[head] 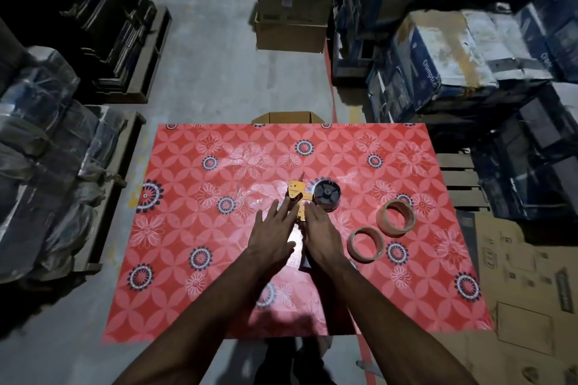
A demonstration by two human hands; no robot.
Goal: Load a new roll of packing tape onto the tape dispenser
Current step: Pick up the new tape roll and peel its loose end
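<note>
Left hand: fingers straight and spread, released, holding nothing. Fingertips reach the near edge of the yellow-orange metal tape dispenser; cannot tell if they touch it.

Dispenser lies flat on the red floral-patterned table, just beyond and between the two hands. Yellow side plate with small rivets and a line of print too small to read. Black round plastic hub, spoked and bare, sits at the dispenser's right end, just beyond the right fingertips. Dark handle runs back toward the person in the gap between the hands, partly hidden.

Right hand: palm down, fingers extended toward the dispenser, gripping nothing.

Right of the right hand, two brown packing tape rolls lie flat on the table. The nearer one is just beside the hand, the farther one is beyond it, and the two are close together.

Far right, past the table: blue-and-white cardboard carton printed "Crompton".
</note>
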